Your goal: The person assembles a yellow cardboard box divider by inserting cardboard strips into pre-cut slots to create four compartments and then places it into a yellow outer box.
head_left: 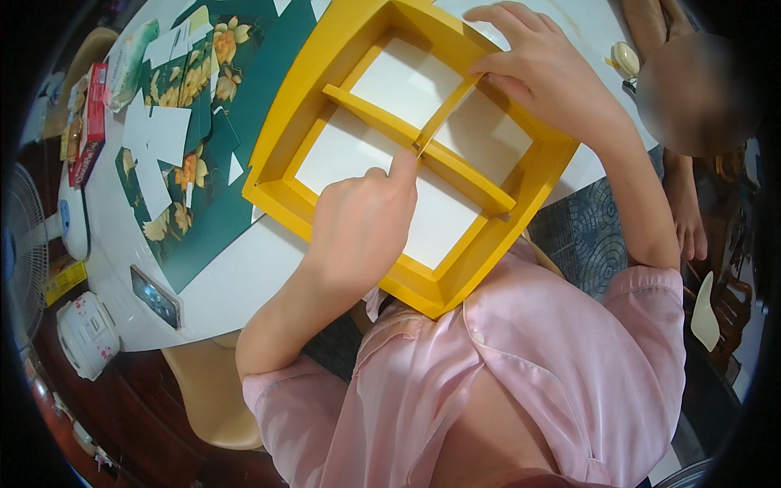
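I see divider fitting under way; left hand [362, 215] fingertip presses the cross joint in the yellow tray [281, 122]; right hand [537, 69] pinches the short divider [447, 110]; next, I judge, seat it square.

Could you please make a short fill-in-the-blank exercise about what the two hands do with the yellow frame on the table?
1. The frame with the cross dividers is painted ____.
2. The left hand presses one ____ on the middle of the cross divider.
3. The right hand grips the frame's ____ side.
4. The dividers split the frame into ____ compartments.

Missing words: yellow; fingertip; far; four
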